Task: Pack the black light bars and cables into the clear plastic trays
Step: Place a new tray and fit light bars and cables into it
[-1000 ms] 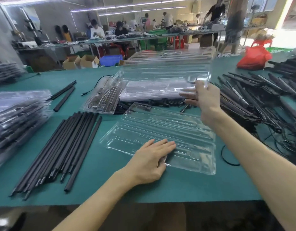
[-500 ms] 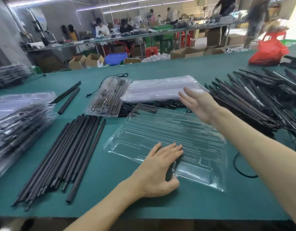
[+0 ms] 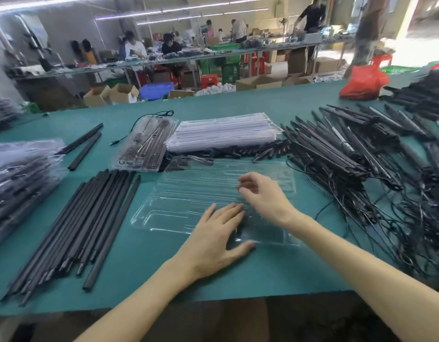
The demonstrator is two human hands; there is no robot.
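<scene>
An empty clear plastic tray (image 3: 186,193) lies flat on the green table in front of me. My left hand (image 3: 217,239) rests flat on its near edge, fingers straight and spread. Over the tray's middle hovers my right hand (image 3: 261,196), fingers loosely curled and holding nothing. A row of black light bars (image 3: 72,230) lies to the left of the tray. On the right sits a big heap of black bars with cables (image 3: 361,164). A stack of empty clear trays (image 3: 223,132) stands behind the open one.
A packed tray (image 3: 144,146) with a cable lies at the back left of centre. Stacks of packed trays (image 3: 18,178) fill the left edge. Two loose black bars (image 3: 85,145) lie beyond them. A red bag (image 3: 364,82) sits far right. The table's front edge is close.
My right hand let go of the raised tray on the stack, then drew back toward me over the open tray. My left hand has stayed on the tray's near edge.
</scene>
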